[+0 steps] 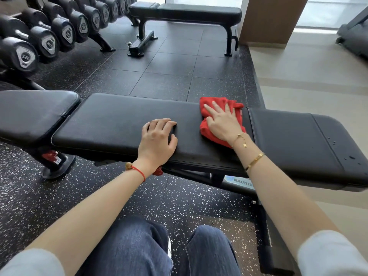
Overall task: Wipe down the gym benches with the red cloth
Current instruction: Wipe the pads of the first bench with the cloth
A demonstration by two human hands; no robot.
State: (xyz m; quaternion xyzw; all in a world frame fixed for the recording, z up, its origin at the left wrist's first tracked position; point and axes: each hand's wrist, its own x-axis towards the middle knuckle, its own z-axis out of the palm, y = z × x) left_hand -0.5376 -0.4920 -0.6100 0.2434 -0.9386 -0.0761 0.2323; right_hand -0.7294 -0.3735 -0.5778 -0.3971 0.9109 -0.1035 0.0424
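Observation:
A long black padded gym bench (119, 124) stretches across the view in front of me. On its middle pad lies a crumpled red cloth (207, 129). My right hand (223, 121) presses flat on the cloth with its fingers straight and spread. My left hand (158, 139) rests on the bare pad to the left of the cloth, fingers bent at the knuckles, holding nothing. A second black bench (199, 11) stands farther back on the dark floor tiles.
A rack of black dumbbells (45, 34) lines the back left. A wooden pillar (268, 18) stands at the back right, with a treadmill (354, 38) beyond on the pale floor. My knees in blue jeans (139, 250) are near the bench's metal frame (262, 226).

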